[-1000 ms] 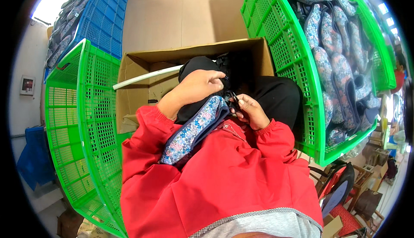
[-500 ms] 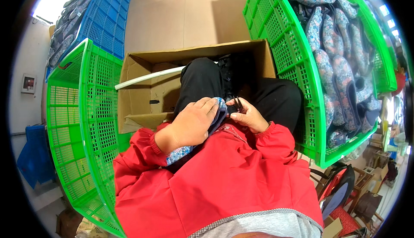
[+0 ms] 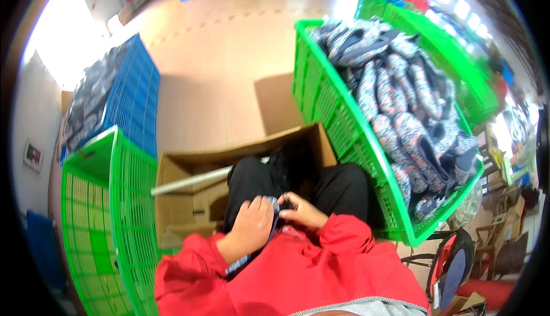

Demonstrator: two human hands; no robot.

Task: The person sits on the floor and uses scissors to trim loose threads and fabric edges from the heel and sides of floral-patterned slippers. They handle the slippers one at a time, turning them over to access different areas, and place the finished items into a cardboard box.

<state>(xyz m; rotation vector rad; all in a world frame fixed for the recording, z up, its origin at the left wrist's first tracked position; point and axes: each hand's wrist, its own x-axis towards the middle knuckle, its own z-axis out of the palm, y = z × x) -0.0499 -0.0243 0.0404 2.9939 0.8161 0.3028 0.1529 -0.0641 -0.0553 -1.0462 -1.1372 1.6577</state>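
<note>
My left hand (image 3: 252, 227) lies over a blue floral fabric shoe (image 3: 236, 265) in my lap, fingers closed round it. The shoe's patterned cloth shows below the wrist and its dark edge beyond the fingertips; the hand covers most of it. Right beside it, my right hand (image 3: 306, 213) is closed, with thumb and forefinger at the shoe's far end. Small dark snips show clearly in this hand in the earlier picture; now only a dark blurred bit appears between the fingers.
An open cardboard box (image 3: 175, 213) surrounds my legs, a white tube (image 3: 192, 180) across it. To the right, a green crate (image 3: 344, 115) is heaped with floral fabric shoes (image 3: 409, 135). Green crates (image 3: 134, 201) and a filled blue crate (image 3: 134, 89) stand left.
The view has tilted up, bringing more floor and distant crates in. Both hands stay together at the shoe, the right one now pressed closer to its end.
</note>
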